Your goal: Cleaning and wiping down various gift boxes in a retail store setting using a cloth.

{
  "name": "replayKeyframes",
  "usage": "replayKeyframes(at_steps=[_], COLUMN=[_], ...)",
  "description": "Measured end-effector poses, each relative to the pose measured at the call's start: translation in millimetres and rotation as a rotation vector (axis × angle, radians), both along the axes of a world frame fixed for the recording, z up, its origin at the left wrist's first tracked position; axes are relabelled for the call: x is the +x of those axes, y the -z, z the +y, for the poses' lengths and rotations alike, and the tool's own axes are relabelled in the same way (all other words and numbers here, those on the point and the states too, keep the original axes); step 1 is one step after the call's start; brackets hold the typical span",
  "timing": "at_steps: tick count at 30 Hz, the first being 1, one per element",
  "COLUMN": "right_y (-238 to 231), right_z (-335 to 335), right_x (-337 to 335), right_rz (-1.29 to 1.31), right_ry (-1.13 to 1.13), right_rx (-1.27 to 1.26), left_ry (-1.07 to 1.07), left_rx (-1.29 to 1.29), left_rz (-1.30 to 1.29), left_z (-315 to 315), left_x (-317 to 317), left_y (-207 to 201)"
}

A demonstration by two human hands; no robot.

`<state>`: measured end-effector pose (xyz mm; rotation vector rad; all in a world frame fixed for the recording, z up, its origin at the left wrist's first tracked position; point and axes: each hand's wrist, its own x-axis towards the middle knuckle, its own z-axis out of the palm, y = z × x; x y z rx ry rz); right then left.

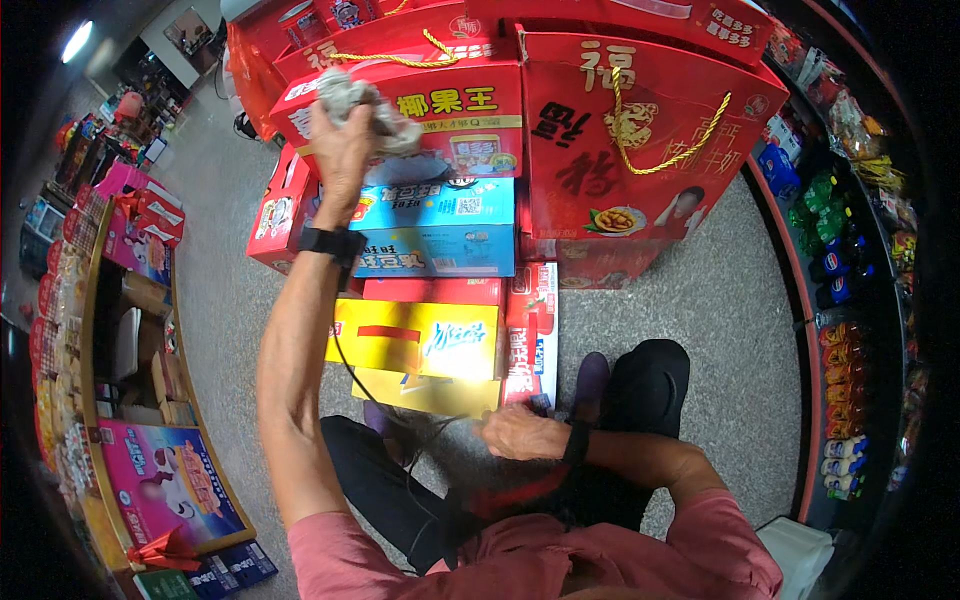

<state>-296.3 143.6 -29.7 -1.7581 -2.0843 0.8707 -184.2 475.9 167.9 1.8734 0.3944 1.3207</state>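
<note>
My left hand (342, 145) is closed around a crumpled pale cloth (368, 104). It presses the cloth to the upper front of a red carton (478, 150) with yellow lettering and a gold cord handle. Directly below that carton is a blue carton (430, 250), and lower still a yellow carton (415, 337). My right hand (522, 433) hovers between my knees, beside the lower edge of the yellow carton, its fingers curled in. Whatever they may hold is hidden. A thin dark cable (350, 365) hangs from near my left wrist down towards my right hand.
A large red gift box (560, 150) with a gold rope handle stands at the right of the stack. Shelves of bottles and packets (840, 360) curve along the right side. Display shelves (105, 370) line the left. A white bin (797, 550) sits at lower right.
</note>
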Motion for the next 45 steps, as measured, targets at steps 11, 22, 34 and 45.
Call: replayKeyframes(at_steps=[11, 22, 34, 45], right_y=[1.8, -13.2, -43.1, -16.0], right_z=[12.3, -2.9, -2.3, 12.5], right_x=[5.9, -7.7, -16.3, 4.6], right_rz=[-0.045, -0.055, -0.021, 0.032], right_ry=[0.024, 0.022, 0.053, 0.045], right_rx=[0.095, 0.049, 0.032, -0.148], left_ry=[0.319, -0.38, -0.29, 0.312], left_rx=[0.313, 0.372, 0.435, 0.681], left_rz=[0.137, 0.352, 0.589, 0.269], left_z=[-75.7, 95.5, 39.3, -2.7], left_x=[23.9, -31.8, 41.9, 102.5], left_y=[39.1, -86.8, -85.1, -47.8])
